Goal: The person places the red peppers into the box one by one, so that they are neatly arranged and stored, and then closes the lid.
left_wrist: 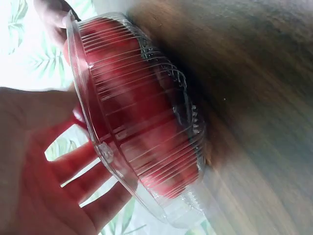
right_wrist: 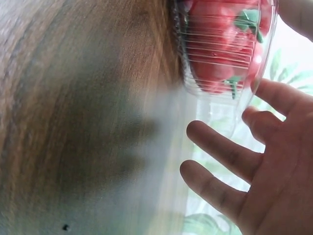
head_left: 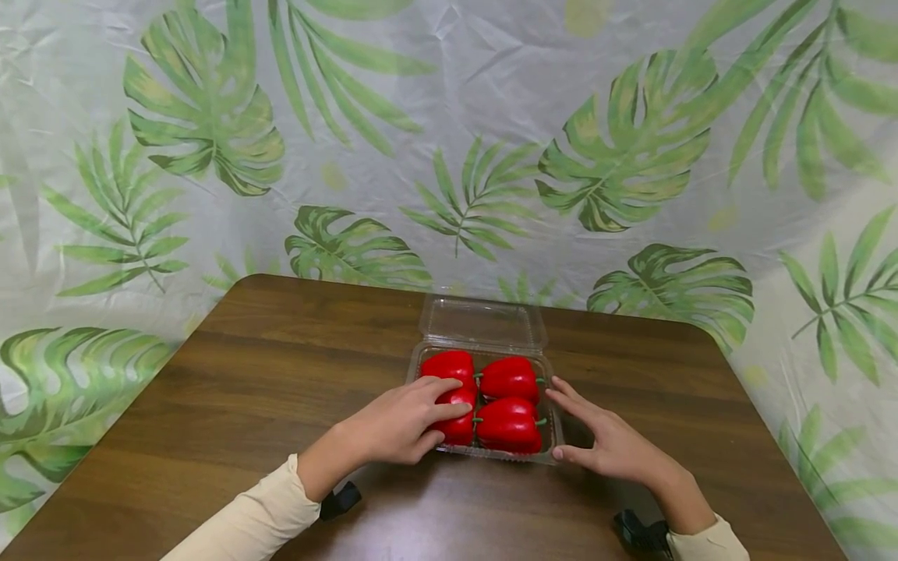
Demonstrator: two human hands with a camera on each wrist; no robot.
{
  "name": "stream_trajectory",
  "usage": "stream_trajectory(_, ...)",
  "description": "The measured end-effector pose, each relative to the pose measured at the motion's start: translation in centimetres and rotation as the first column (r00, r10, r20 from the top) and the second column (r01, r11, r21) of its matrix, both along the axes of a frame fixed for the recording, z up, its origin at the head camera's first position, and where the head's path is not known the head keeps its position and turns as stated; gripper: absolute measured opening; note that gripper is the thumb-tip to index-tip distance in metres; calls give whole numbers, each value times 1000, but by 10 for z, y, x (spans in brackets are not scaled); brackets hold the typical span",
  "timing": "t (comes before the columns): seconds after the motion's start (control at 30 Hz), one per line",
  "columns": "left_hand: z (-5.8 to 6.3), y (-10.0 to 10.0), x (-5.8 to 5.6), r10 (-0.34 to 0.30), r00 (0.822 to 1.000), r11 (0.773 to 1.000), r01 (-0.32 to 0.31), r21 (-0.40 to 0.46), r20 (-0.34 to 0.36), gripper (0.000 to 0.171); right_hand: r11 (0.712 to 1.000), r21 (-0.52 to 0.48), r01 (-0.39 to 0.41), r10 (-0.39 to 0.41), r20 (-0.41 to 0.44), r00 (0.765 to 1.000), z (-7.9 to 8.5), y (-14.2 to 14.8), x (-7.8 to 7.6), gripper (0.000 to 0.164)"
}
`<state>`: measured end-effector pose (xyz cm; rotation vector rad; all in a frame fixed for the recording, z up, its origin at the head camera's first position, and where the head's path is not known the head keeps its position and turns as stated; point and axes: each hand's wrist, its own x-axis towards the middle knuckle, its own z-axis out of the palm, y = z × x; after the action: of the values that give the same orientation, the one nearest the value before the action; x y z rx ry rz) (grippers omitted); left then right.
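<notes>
A clear plastic clamshell box (head_left: 550,448) holds several red bell peppers (head_left: 508,425) in two columns, their green stems pointing right. Behind the box its lid (head_left: 484,321) lies folded back. My left hand (head_left: 403,421) reaches over the left side, fingers laid on the two left peppers (head_left: 447,363) and thumb near the front rim. In the left wrist view its fingers (left_wrist: 110,203) stretch across beyond the ribbed wall. My right hand (head_left: 613,440) is at the box's right side with fingers spread; the right wrist view shows one fingertip by the rim and others apart from it.
The box stands on a dark brown wooden table (head_left: 281,374), towards its far edge. Behind the table hangs a pale cloth (head_left: 484,93) printed with green leaves. A black wrist strap (head_left: 341,501) shows below the left forearm.
</notes>
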<state>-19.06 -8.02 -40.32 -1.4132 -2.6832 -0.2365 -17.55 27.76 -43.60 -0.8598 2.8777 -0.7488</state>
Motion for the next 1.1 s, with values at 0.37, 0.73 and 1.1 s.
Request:
stream_trajectory(0.37, -5, -2, -1, 7, 1000, 1000, -7, 25, -7, 46, 1000, -1, 2, -2, 3, 1000, 1, -1, -1, 81)
stream_trajectory(0.73, -9, -6, -1, -4, 1000, 998, 5, 58, -21, 46, 1000, -1, 5, -5, -14, 1000, 0, -3, 0, 80)
stream_trajectory(1.1, -6, -8, -4, -19, 999, 995, 16, 96, 29, 48, 1000, 6, -5, 5, -31, 999, 0, -3, 0, 79)
